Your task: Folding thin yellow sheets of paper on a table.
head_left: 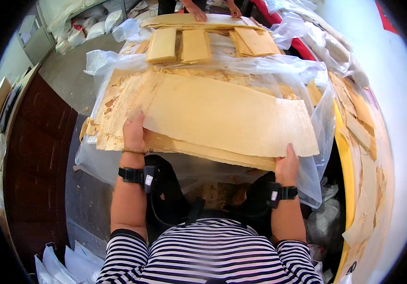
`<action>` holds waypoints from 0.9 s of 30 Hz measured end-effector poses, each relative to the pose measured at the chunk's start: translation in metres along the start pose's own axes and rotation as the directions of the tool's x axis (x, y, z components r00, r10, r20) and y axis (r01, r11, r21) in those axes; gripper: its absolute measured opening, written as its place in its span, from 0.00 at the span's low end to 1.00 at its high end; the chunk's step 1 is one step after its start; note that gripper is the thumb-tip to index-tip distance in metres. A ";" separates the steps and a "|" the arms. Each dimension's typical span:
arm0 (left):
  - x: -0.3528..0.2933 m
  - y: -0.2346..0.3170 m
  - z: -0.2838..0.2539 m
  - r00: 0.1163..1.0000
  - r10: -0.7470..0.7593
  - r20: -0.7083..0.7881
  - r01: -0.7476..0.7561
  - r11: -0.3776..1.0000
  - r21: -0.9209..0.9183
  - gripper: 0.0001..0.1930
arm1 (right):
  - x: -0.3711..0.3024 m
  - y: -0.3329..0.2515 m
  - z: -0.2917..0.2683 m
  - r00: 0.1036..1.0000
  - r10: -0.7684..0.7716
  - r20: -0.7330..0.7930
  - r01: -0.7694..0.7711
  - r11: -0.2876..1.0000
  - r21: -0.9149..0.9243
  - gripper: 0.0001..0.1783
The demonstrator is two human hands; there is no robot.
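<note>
A wide, thin, pale-yellow sheet (213,109) with ragged edges spans the space in front of me, over a stack of similar sheets (113,128). My left hand (135,133) is closed on its near left edge, thumb on top and fingers hidden beneath. At the near right corner, my right hand (286,166) grips the same sheet, thumb uppermost. Whether my fingers also hold lower sheets cannot be seen. Clear plastic film (324,128) spreads under and around the stack.
Folded yellow bundles (161,45) lie farther back. Across the table, another person's hands (196,12) touch a far stack (203,20). A dark red wooden panel (35,161) stands left. White bags (71,265) are at lower left. Broken sheets fill a yellow-edged container (366,175) on the right.
</note>
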State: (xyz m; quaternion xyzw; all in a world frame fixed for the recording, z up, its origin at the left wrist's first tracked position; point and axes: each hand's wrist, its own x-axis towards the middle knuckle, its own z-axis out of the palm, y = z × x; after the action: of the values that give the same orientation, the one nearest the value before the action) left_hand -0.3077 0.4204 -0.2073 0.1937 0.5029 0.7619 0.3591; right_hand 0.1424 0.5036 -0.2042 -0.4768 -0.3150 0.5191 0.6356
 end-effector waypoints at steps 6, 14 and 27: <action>-0.042 -0.002 0.076 0.665 0.586 0.462 -0.607 0.065 0.792 0.20 | -0.029 -0.020 0.032 0.967 -0.224 -0.119 0.207 0.968 -0.144 0.24; -0.103 -0.052 0.153 0.406 0.330 0.852 -0.817 -0.286 0.500 0.25 | -0.038 -0.019 0.048 0.953 -0.303 0.004 0.272 0.849 -0.453 0.22; -0.091 -0.061 0.142 0.493 0.154 0.856 -0.798 -0.312 0.515 0.19 | -0.063 -0.023 0.093 0.624 -0.582 0.520 0.776 0.386 -0.499 0.32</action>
State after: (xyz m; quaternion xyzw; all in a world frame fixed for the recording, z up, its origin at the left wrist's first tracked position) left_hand -0.1324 0.4561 -0.1968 0.7516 0.6144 0.1812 -0.1572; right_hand 0.0508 0.4689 -0.1446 -0.4285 -0.7309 0.1105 0.5197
